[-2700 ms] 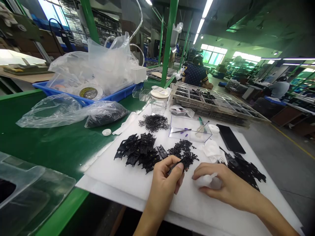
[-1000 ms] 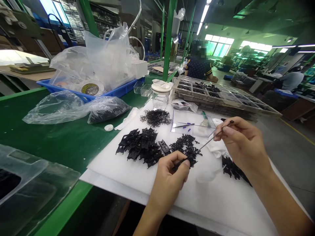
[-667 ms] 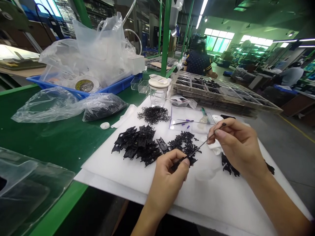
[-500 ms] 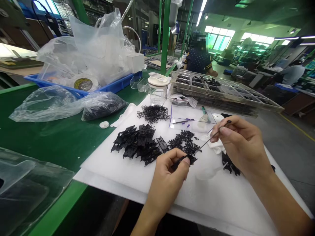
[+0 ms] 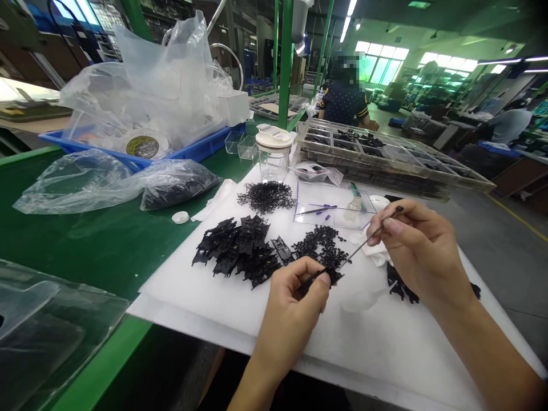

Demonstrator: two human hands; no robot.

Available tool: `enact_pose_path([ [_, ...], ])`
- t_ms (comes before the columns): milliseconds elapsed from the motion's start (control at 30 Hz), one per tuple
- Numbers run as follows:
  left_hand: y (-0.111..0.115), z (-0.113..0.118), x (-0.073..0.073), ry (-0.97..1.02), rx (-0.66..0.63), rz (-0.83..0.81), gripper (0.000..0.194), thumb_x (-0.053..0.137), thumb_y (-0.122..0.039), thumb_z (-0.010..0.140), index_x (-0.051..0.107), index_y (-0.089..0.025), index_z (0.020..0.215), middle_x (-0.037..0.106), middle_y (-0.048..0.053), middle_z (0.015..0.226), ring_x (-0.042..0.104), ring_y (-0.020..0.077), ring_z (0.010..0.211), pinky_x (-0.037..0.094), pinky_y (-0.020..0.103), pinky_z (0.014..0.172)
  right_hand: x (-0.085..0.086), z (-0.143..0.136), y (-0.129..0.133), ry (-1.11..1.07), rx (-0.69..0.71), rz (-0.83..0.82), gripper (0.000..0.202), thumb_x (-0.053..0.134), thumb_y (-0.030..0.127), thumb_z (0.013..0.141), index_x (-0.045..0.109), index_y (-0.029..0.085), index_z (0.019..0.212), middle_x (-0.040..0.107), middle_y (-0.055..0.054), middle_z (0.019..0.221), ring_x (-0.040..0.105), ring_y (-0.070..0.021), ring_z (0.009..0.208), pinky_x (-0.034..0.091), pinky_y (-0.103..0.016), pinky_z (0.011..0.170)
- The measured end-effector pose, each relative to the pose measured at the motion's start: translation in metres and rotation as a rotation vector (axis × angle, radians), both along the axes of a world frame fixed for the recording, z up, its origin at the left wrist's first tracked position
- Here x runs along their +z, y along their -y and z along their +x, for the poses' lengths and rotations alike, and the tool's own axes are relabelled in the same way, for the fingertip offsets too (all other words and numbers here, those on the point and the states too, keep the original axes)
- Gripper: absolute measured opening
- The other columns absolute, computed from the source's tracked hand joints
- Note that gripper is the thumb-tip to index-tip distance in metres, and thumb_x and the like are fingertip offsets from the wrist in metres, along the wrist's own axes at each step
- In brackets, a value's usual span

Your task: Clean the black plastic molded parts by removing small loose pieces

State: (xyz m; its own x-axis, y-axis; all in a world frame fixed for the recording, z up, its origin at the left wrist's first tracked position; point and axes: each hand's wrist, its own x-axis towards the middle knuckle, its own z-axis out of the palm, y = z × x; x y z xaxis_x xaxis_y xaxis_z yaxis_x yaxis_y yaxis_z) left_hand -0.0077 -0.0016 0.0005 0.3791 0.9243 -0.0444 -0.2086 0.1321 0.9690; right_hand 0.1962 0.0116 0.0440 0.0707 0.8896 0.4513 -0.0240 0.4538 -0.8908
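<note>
Between the thumb and fingers of my left hand [image 5: 295, 302] is a black plastic part [image 5: 335, 276], partly hidden by the fingers. My right hand [image 5: 422, 245] pinches a thin metal rod tool [image 5: 361, 245], whose lower tip meets the black part. Left of my left hand lies a heap of black plastic parts [image 5: 240, 248], with a single black piece [image 5: 282, 251] beside it. Small black bits [image 5: 319, 244] are spread just beyond my left hand. Farther back is a pile of thin black clips [image 5: 268, 197]. More black parts [image 5: 400, 285] lie beneath my right hand.
A lidded clear jar [image 5: 274, 157] and a clear tray [image 5: 308, 212] stand behind the piles. Stacked compartment boxes [image 5: 385, 165] are at the back right. On the left are a blue tray [image 5: 188, 153] with plastic bags and a bag of black parts [image 5: 175, 185]. A person [image 5: 345, 103] sits beyond.
Both hands keep nearly the same pose, with the tool tip still at the black part. The view has shifted very slightly.
</note>
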Motion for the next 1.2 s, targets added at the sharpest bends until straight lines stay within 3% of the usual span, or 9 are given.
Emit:
enact_pose_path([
  [100,0.0,0.0,0.0,0.007,0.004,-0.006,0.024,0.061,-0.031,0.094,0.055,-0.02,0.073,0.041,-0.008,0.053,0.031,0.0063,0.046,0.025,0.019,0.043,-0.001,0.005,-0.007,-0.044,-0.144,0.051,0.005,0.07,0.016,0.093,0.073,0.019,0.093,0.071,-0.002,0.084,0.069,-0.0155,0.076,0.062,-0.028,0.072],
  [267,-0.001,0.001,0.002,0.045,-0.01,-0.025,0.027,0.06,-0.033,0.096,0.054,-0.019,0.074,0.046,-0.008,0.054,0.036,0.0053,0.044,0.026,0.019,0.042,-0.007,0.02,-0.025,0.116,-0.715,0.322,0.008,0.077,0.022,0.086,0.072,0.016,0.088,0.073,-0.005,0.077,0.073,-0.0203,0.069,0.061,-0.034,0.067],
  [333,0.0,0.001,0.002,0.055,-0.013,-0.023,0.025,0.06,-0.034,0.097,0.056,-0.018,0.077,0.048,-0.007,0.055,0.037,0.0051,0.044,0.027,0.018,0.043,-0.011,0.026,-0.032,0.212,-0.823,0.362,0.01,0.077,0.024,0.087,0.072,0.016,0.091,0.074,-0.006,0.081,0.074,-0.0215,0.073,0.061,-0.036,0.071],
  [700,0.001,0.003,0.0,0.027,-0.003,-0.001,0.019,0.063,-0.038,0.098,0.064,-0.019,0.097,0.052,-0.007,0.059,0.04,0.0075,0.049,0.032,0.021,0.047,-0.02,0.041,-0.046,0.387,-0.832,0.234,0.01,0.075,0.028,0.087,0.072,0.02,0.092,0.075,-0.006,0.085,0.076,-0.0249,0.075,0.062,-0.038,0.07],
  [933,0.007,0.001,-0.003,-0.194,0.029,0.218,0.027,0.052,-0.043,0.105,0.07,-0.027,0.118,0.058,-0.002,0.083,0.054,0.0148,0.082,0.042,0.025,0.078,-0.02,0.043,-0.054,0.447,-0.76,0.149,0.013,0.073,0.031,0.088,0.072,0.018,0.092,0.075,-0.005,0.084,0.074,-0.0209,0.069,0.06,-0.033,0.065],
  [1033,0.008,0.003,-0.002,-0.217,-0.001,0.281,0.031,0.042,-0.039,0.109,0.07,-0.029,0.119,0.062,-0.001,0.092,0.057,0.0156,0.089,0.042,0.026,0.083,-0.021,0.046,-0.06,0.463,-0.744,0.135,0.014,0.072,0.031,0.088,0.072,0.017,0.092,0.074,-0.004,0.081,0.073,-0.0194,0.068,0.059,-0.032,0.066],
  [1200,0.005,0.007,-0.004,-0.268,0.038,0.432,0.028,0.052,-0.029,0.106,0.067,-0.026,0.129,0.065,0.002,0.11,0.06,0.0154,0.101,0.042,0.025,0.089,-0.017,0.043,-0.053,0.533,-0.773,0.156,0.03,0.068,0.021,0.087,0.067,0.019,0.117,0.072,-0.004,0.094,0.067,-0.0163,0.069,0.051,-0.03,0.063],
])
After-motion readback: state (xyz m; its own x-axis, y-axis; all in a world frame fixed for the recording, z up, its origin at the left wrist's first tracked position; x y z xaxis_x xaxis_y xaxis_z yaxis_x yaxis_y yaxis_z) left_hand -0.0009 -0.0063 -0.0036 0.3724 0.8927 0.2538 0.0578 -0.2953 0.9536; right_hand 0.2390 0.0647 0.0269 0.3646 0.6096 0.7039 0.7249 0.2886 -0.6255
